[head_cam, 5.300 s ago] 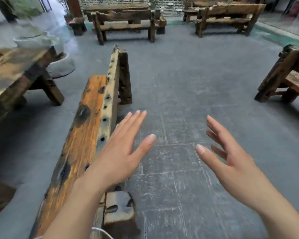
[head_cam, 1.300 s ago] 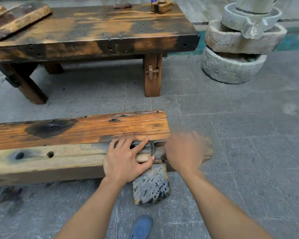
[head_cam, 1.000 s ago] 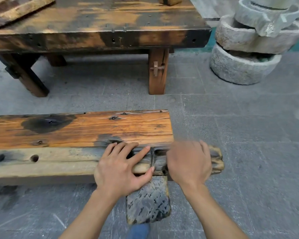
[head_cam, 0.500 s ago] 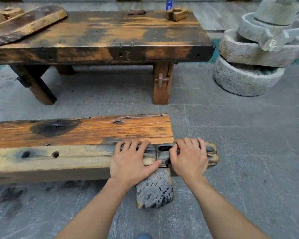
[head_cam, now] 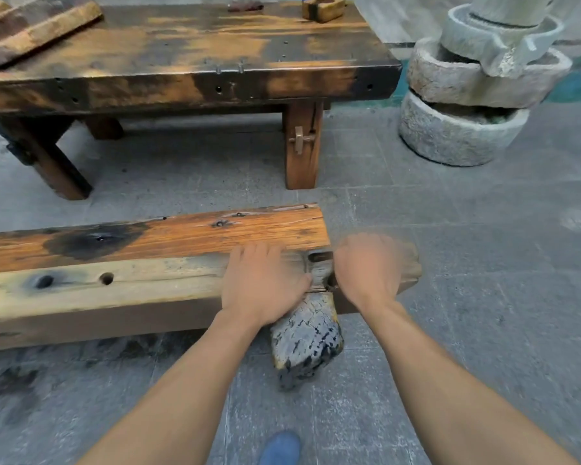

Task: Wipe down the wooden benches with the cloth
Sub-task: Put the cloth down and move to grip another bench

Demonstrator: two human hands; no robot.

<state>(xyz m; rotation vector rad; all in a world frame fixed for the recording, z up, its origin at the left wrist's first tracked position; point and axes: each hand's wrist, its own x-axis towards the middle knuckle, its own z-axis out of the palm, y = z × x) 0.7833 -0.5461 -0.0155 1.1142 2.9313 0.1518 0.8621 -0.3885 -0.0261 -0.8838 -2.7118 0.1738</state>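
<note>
A low wooden bench (head_cam: pixel 148 236) runs left to right across the middle of the head view, with an orange-brown plank and a pale beam (head_cam: pixel 114 290) along its near side. My left hand (head_cam: pixel 262 283) grips the pale beam near the bench's right end, fingers over its top. My right hand (head_cam: pixel 369 270), blurred, holds the very end of the same beam just to the right. A charred, cracked bench leg (head_cam: pixel 306 337) sticks out toward me between my wrists. No cloth is in view.
A big dark wooden table (head_cam: pixel 182 48) stands just behind the bench, carrying a slanted plank (head_cam: pixel 31 28) and a small wooden block (head_cam: pixel 322 8). Stacked stone millstones (head_cam: pixel 467 95) stand at the back right. My blue shoe (head_cam: pixel 280 448) is on the grey tiled floor.
Earlier I faced the yard with both hands open in the air. I have since turned to the bench end, and both hands took hold of the pale beam; they now blur slightly.
</note>
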